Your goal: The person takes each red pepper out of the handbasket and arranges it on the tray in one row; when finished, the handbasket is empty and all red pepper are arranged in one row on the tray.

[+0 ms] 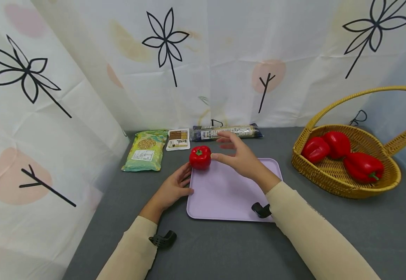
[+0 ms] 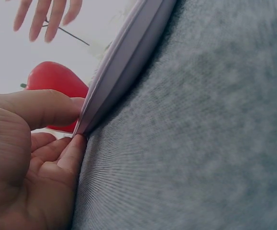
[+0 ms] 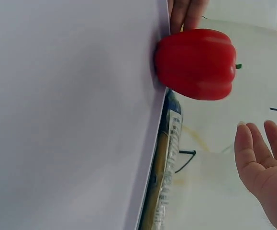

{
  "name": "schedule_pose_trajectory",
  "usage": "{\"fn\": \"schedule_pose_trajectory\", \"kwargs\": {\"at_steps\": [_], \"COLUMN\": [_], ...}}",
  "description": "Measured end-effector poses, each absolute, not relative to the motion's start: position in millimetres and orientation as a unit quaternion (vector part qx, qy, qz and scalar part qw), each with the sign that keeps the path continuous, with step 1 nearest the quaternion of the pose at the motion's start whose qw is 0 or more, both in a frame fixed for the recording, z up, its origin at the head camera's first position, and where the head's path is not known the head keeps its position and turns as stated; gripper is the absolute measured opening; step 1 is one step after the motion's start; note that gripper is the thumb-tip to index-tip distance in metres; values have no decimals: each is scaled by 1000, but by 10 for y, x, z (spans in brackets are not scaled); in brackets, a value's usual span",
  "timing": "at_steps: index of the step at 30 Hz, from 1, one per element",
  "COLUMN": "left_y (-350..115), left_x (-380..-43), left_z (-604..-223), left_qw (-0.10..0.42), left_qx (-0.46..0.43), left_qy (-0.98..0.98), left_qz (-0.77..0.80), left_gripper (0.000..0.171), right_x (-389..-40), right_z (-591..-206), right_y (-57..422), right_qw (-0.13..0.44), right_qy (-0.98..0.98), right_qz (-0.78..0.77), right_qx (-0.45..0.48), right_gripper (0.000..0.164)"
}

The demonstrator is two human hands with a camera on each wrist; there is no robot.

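A red bell pepper [image 1: 200, 157] with a green stem stands upright in the far left corner of a lilac tray [image 1: 224, 194]. My left hand [image 1: 173, 188] is at the tray's left edge; the left wrist view shows thumb and fingers pinching the rim [image 2: 110, 67]. Over the tray, to the right of the pepper, my right hand [image 1: 239, 157] hovers with fingers spread and holds nothing. In the right wrist view, a gap separates that hand [image 3: 267, 163] from the pepper [image 3: 195, 64].
A yellow wicker basket [image 1: 323, 186] with a tall handle stands at the right, holding several red peppers [image 1: 364, 167]. Along the back lie a green-yellow food bag [image 1: 146, 151], a small white-brown packet [image 1: 178, 139] and a long dark package [image 1: 227, 132]. Patterned cloth [image 1: 224, 77] hangs behind.
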State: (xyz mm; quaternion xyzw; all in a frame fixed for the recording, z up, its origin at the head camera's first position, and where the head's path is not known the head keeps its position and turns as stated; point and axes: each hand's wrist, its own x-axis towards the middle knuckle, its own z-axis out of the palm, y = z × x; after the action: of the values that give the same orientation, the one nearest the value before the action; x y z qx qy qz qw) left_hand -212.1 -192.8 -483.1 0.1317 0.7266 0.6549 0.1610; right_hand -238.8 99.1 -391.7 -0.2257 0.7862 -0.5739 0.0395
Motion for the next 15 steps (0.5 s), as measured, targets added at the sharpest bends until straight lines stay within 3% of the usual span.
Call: {"fn": "schedule_pose_trajectory", "kwargs": {"at_steps": [15], "left_y": [-1924], "left_x": [-2109], "left_z": [-4819], "left_qw": [159], "left_qx": [133], "left_qy": [725], "left_qz": [657], "left_gripper": [100], "right_x": [-2003], "right_z": [-3937], "right_y": [1796], "right_qw": [-30], "right_qy": [711], "right_qz": [-654], "right_qx": [-256], "right_gripper": [49]}}
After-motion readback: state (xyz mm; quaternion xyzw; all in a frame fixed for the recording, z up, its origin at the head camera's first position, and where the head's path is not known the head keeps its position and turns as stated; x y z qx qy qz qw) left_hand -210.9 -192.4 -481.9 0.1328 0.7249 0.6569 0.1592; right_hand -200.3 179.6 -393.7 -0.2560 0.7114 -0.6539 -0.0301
